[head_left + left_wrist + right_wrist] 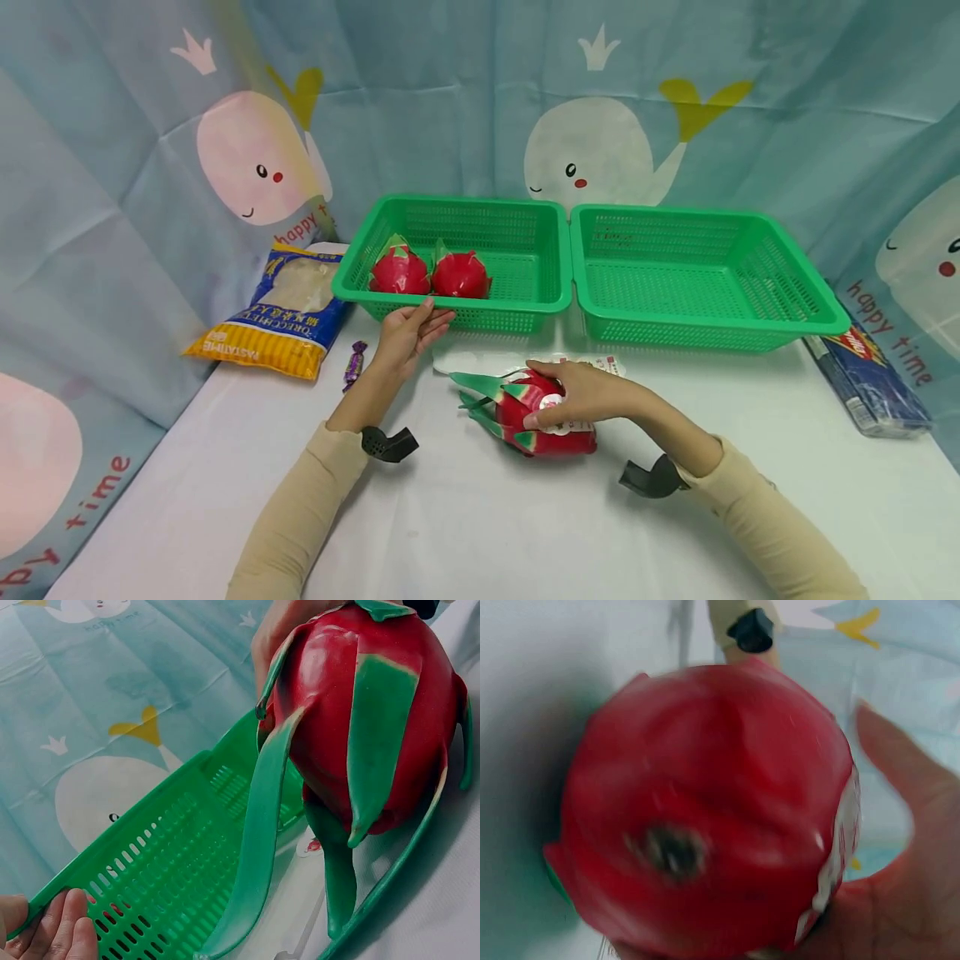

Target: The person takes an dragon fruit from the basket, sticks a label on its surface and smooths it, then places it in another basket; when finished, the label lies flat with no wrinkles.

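Behind everything hangs a pale blue fabric curtain printed with whales (pixel 442 50), and below it spreads a white cloth-covered table (pixel 480 533). Two rectangular green plastic baskets with slotted walls stand side by side: the left basket (pixel 517 305) and the right basket (pixel 712 327). A blue and yellow plastic pasta bag (pixel 300 321) leans beside the left one, and a dark blue flat pack (pixel 873 379) lies near the right one's outer end. In front of the baskets, my right hand (pixel 588 392) grips a large red dragon fruit with long green leaves and a white sticker (pixel 517 408), fingers and thumb curved around it; it is tipped sideways, leaves toward my left, and I cannot tell whether it touches the table. My left hand (pixel 405 337) pinches the left basket's near rim between thumb and fingers. Inside that basket, against the near wall, sit two smaller-looking red dragon fruits (pixel 461 275) side by side. A purple wrapped candy (pixel 355 367) lies near my left wrist.
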Demonstrator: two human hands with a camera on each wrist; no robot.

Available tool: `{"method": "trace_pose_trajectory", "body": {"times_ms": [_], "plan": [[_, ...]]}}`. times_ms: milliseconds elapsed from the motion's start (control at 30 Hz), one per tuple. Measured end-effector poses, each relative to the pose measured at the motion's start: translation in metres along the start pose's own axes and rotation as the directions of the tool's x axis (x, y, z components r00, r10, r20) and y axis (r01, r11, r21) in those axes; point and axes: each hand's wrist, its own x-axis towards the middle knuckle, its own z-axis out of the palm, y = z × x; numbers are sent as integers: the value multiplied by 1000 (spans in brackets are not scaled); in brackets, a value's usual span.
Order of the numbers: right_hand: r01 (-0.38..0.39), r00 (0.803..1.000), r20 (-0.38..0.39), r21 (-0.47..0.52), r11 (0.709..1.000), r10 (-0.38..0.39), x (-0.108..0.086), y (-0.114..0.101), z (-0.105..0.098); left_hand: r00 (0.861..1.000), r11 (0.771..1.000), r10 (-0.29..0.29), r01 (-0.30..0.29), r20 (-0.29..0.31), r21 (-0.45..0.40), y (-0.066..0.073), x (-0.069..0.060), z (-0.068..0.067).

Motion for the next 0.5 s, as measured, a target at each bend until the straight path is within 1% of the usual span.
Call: {"method": "trace_pose_trajectory", "body": {"times_ms": [167, 267, 433, 500], "plan": [[38, 999, 26, -19, 999, -37, -1, 1, -2, 1000, 1000, 5, -5, -10, 13, 0, 0, 0], [28, 998, 53, -13, 1000, -27, -1, 0, -1, 1000, 1000, 2, -2, -13, 13, -1, 1, 0], [12, 999, 31, -21, 1000, -11, -2, -2, 2, 1000, 1000, 6, -6, -13, 6, -1, 0, 0], [9, 1000, 16, -1, 1000, -9, -3, -3, 3, 1000, 1000, 11, -11, -13, 6, -1, 0, 0]]}}
